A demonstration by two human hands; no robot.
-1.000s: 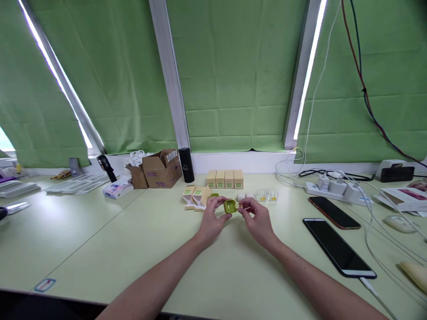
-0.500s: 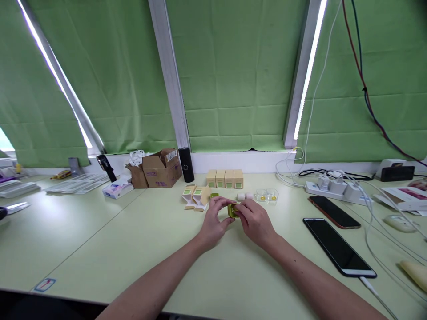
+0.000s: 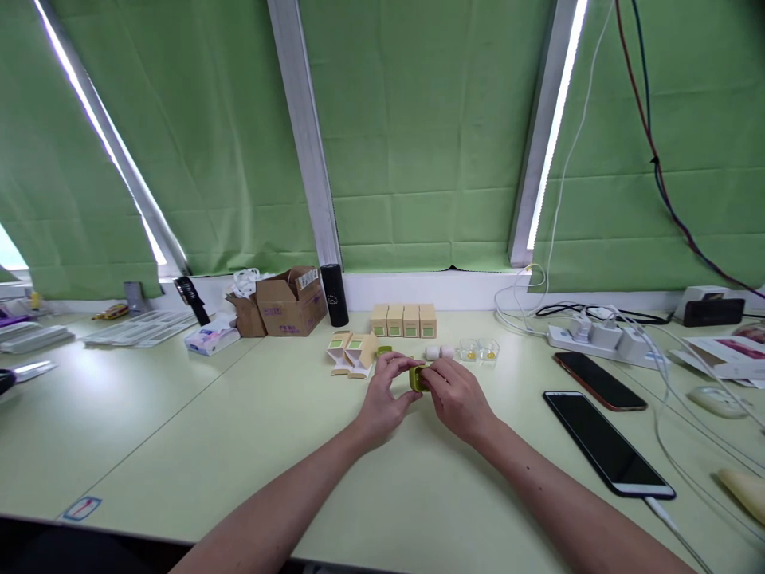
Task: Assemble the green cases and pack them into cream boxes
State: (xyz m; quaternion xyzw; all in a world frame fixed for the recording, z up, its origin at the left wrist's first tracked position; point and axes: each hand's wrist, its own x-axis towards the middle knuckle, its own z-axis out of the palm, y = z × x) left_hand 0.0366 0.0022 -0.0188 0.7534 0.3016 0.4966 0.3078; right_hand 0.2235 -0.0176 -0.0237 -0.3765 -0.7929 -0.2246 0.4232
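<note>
My left hand [image 3: 386, 399] grips a small olive-green square case [image 3: 417, 378] by its edges, between thumb and fingers, above the table. The fingers of my right hand [image 3: 459, 399] are pinched together at the case's open side; what lies between them is hidden. Just behind my hands is another green piece [image 3: 384, 349], partly covered. Two opened beige boxes [image 3: 361, 354] with green labels lie to its left. Beyond my right hand are two small whitish cylinders [image 3: 439, 351] and clear cups [image 3: 479, 350] with yellow bits inside.
Several closed beige boxes [image 3: 402, 320] stand in a row at the back. A black cylinder [image 3: 335, 295] and an open cardboard box [image 3: 291, 303] are left of them. Two phones [image 3: 606, 442], a power strip [image 3: 603, 343] and trailing cables occupy the right side.
The green case has turned slightly, and my right fingertips have shifted a little at its open side. Both hands otherwise keep their places.
</note>
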